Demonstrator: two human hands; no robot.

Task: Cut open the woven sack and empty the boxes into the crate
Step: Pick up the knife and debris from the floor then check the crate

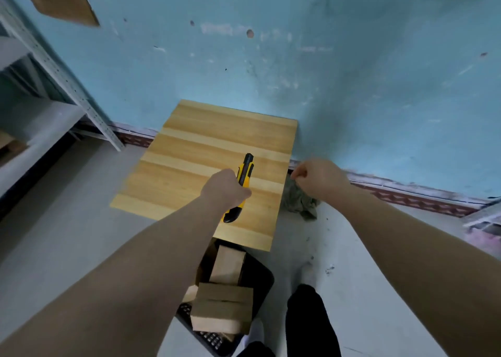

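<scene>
My left hand is closed around a yellow and black utility knife, held over the wooden table. My right hand is a fist just past the table's right edge, with nothing visible in it. Below that hand a crumpled grey-green cloth or sack lies on the floor by the wall. Under the table's near edge stands a black crate holding several brown cardboard boxes. No blade shows at the knife's tip.
A blue wall stands right behind the table. A grey metal shelving rack is at the left. My feet, in black trousers, are on the pale floor beside the crate. A white object sits at the right edge.
</scene>
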